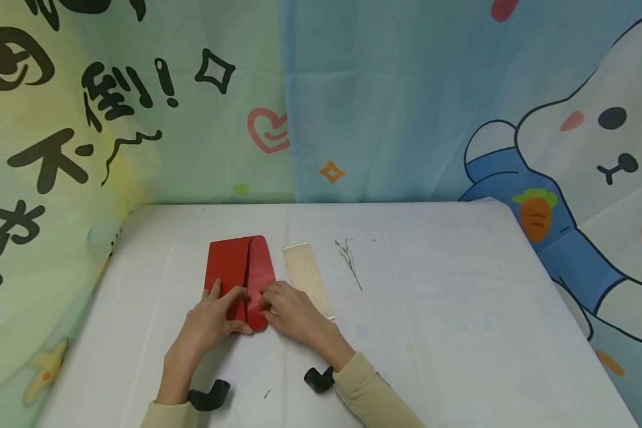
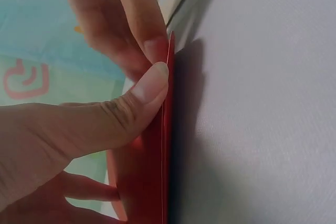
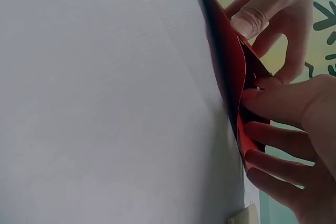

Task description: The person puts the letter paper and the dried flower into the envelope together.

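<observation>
A red paper envelope point(image 1: 227, 257) lies on the white table, its lighter flap point(image 1: 260, 261) spread out to the right. My left hand point(image 1: 212, 315) holds the body of the envelope, thumb on the near edge and fingers over its face. With curled fingers, my right hand point(image 1: 295, 310) grips the flap near its fold, close by the left thumb. In the right wrist view the envelope's opening point(image 3: 251, 72) gapes a little, and the right thumb and fingers point(image 3: 278, 137) are at the flap. The left thumb point(image 2: 152, 85) presses the edge in the left wrist view.
Right of the envelope lies a pale, flat wooden-looking strip point(image 1: 306, 270), partly behind the right hand. Farther right is a thin dried sprig point(image 1: 349, 258). A tiny twig bit point(image 1: 267, 393) lies near the front. The white table point(image 1: 460, 309) meets a printed curtain point(image 1: 385, 119) behind.
</observation>
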Demonstrator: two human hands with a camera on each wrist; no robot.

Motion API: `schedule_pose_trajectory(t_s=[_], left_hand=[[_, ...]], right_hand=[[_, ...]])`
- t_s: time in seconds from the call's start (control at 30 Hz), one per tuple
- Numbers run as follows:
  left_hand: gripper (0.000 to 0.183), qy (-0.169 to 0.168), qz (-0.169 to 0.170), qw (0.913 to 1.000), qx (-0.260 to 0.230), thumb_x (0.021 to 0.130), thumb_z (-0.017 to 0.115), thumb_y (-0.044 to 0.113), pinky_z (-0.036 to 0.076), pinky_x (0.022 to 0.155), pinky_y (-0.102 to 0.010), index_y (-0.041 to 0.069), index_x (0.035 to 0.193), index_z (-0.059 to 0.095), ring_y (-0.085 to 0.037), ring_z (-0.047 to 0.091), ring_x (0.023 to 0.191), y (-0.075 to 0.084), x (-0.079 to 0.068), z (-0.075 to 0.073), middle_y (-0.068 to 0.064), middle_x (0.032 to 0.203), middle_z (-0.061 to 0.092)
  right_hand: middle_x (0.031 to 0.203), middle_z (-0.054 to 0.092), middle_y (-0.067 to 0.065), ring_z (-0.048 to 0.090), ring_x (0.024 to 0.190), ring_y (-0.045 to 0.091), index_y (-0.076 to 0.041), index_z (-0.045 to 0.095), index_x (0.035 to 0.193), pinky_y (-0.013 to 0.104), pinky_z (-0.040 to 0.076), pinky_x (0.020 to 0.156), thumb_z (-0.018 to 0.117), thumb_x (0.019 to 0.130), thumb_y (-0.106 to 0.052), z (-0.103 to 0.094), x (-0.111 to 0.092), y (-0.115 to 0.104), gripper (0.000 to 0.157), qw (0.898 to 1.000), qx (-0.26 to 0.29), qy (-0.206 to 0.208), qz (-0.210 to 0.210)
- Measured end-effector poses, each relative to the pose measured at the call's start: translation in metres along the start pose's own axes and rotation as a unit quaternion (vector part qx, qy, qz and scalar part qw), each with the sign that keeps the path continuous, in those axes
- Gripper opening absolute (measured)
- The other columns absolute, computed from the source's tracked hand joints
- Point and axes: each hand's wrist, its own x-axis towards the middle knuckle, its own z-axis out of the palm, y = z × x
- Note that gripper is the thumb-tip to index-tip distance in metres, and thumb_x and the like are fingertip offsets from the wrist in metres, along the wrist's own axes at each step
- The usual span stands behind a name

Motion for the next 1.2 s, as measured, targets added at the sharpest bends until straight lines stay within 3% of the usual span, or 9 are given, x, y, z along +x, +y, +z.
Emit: schedule_pose_trajectory(t_s=[0.17,0.4,0.6,0.77,1.0,1.2], left_hand=[[0.066,0.009,0.006,0.9999,-0.005,0.075,0.092,0.032,0.049,0.091,-0.075,0.020,0.133,0.062,-0.071,0.041,0.131,0.001,-0.001,0.001,-0.040,0.152,0.039],[0.064,0.020,0.016,0.9997,-0.005,0.075,0.092,0.031,0.053,0.088,-0.070,0.019,0.130,0.063,-0.068,0.046,0.127,0.001,-0.002,0.000,-0.039,0.147,0.042],[0.064,0.013,0.013,0.9998,-0.009,0.075,0.092,0.032,0.054,0.087,-0.069,0.021,0.130,0.062,-0.061,0.051,0.123,0.001,-0.001,0.000,-0.036,0.145,0.043],[0.062,0.006,0.011,0.9998,-0.015,0.076,0.091,0.032,0.052,0.089,-0.070,0.021,0.130,0.061,-0.061,0.052,0.122,0.000,-0.002,0.000,-0.036,0.148,0.040],[0.064,0.000,0.010,0.9998,-0.014,0.077,0.091,0.032,0.052,0.091,-0.070,0.022,0.132,0.060,-0.063,0.051,0.123,0.000,-0.003,0.000,-0.038,0.151,0.037],[0.063,0.005,0.014,0.9997,-0.017,0.077,0.091,0.032,0.051,0.091,-0.071,0.022,0.131,0.060,-0.064,0.051,0.123,-0.001,-0.003,0.002,-0.038,0.150,0.038]], right_hand=[[0.094,0.072,-0.003,0.065,0.096,0.014,-0.014,0.072,0.091,0.025,0.056,0.083,0.081,0.088,-0.015,-0.001,-0.006,0.005,0.009,0.998,-0.011,0.054,-0.011],[0.102,0.075,0.000,0.066,0.101,0.017,-0.012,0.078,0.085,0.029,0.055,0.088,0.077,0.092,-0.019,-0.009,-0.015,0.006,0.010,0.998,-0.014,0.053,0.002],[0.106,0.075,0.003,0.066,0.103,0.021,-0.013,0.075,0.083,0.034,0.055,0.089,0.079,0.091,-0.021,-0.012,-0.023,0.011,0.013,0.996,-0.022,0.083,0.023],[0.099,0.070,0.003,0.062,0.090,0.021,-0.012,0.069,0.083,0.034,0.053,0.079,0.082,0.088,-0.017,-0.013,-0.031,0.018,0.015,0.990,-0.024,0.120,0.071],[0.095,0.067,0.007,0.062,0.082,0.025,-0.008,0.072,0.087,0.036,0.052,0.067,0.082,0.089,-0.022,-0.013,-0.038,0.027,0.017,0.975,-0.032,0.171,0.137],[0.090,0.055,0.012,0.053,0.072,0.024,0.001,0.061,0.104,0.032,0.049,0.056,0.088,0.079,-0.045,-0.014,-0.040,0.026,0.059,0.955,-0.048,0.129,0.262]])
